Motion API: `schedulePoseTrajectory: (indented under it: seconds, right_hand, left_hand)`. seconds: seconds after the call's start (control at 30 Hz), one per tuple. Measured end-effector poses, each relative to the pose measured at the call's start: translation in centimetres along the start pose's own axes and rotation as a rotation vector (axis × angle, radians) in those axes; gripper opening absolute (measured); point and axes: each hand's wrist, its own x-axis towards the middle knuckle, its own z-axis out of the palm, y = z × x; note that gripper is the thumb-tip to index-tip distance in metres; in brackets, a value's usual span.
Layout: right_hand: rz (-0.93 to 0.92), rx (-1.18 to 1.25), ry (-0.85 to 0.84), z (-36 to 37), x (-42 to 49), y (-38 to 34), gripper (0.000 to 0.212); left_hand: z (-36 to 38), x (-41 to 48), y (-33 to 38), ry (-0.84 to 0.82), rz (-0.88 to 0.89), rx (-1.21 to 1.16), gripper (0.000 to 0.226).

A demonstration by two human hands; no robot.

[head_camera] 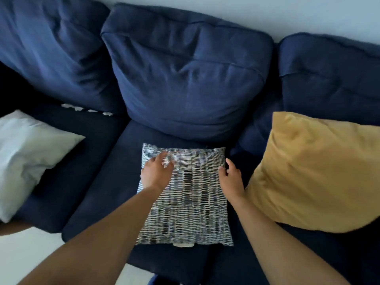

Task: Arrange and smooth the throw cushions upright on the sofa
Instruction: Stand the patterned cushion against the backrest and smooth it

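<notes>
A black-and-white patterned cushion point(193, 204) lies flat on the middle seat of the navy sofa point(98, 194). My left hand point(157, 172) rests palm down on its upper left part, fingers spread. My right hand point(231, 176) touches the cushion's right edge near the top corner, fingers apart and not closed around it. A mustard yellow cushion point(316, 171) leans on the right seat, tilted. A white cushion point(26, 157) lies slumped on the left seat.
Three large navy back cushions point(189, 73) line the sofa against a pale wall point(287, 13). Some white patterned fabric point(86, 109) peeks from the gap behind the left seat. Pale floor point(24, 258) shows at the bottom left.
</notes>
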Motion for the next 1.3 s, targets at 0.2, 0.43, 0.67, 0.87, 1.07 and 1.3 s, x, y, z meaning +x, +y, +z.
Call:
schedulePoseTrajectory:
  seconds: [0.2,0.43,0.67,0.87,1.07,1.3]
  right_hand:
    - [0.269,-0.032,-0.09,4.4,1.6,1.7,0.09]
    - [0.282,0.257,-0.068,5.4,4.6,2.6,0.099]
    - [-0.099,0.315,0.223,5.5,1.3,-1.9,0.085]
    - [-0.575,0.38,0.547,1.4,1.1,-7.3,0.081]
    - [-0.375,0.245,0.407,1.3,5.9,-8.4,0.091]
    - [-0.318,0.558,0.523,-0.5,7.3,-10.5,0.079]
  left_hand:
    - [1.7,3.5,-4.6,-0.19,-0.281,-0.054,0.114]
    - [3.7,5.8,-6.8,-0.217,-0.334,-0.352,0.123]
    - [-0.3,3.8,-3.6,0.074,-0.028,-0.532,0.096]
    - [-7.4,7.0,-0.3,0.29,0.266,-0.669,0.088]
    - [-7.6,14.8,1.7,0.07,0.265,-0.414,0.093]
    - [-8.4,17.2,4.3,0.218,0.253,-0.674,0.089]
